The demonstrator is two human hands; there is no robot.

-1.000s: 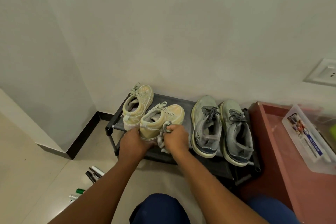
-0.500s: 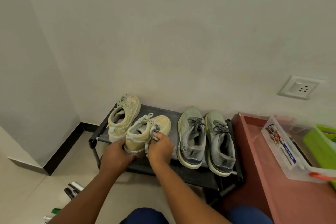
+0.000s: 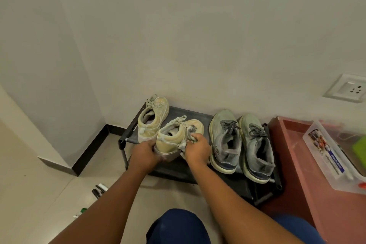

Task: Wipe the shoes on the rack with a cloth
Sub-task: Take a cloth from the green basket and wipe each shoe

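A low black shoe rack stands against the wall with two pairs of shoes on it. My left hand grips the heel of the nearer beige sneaker, whose heel is tilted up off the rack. My right hand holds a bunched grey cloth against that sneaker's right side. The other beige sneaker sits behind it to the left. Two grey running shoes lie side by side at the right of the rack.
A reddish-brown table stands to the right with a clear plastic box and something green on it. Markers lie on the tiled floor at the lower left. A wall socket is at the right. My knees in blue show at the bottom.
My right hand has slid the cloth along the sneaker's right side, and the sneaker's heel is lifted higher in my left hand. My head has tipped up and shifted.
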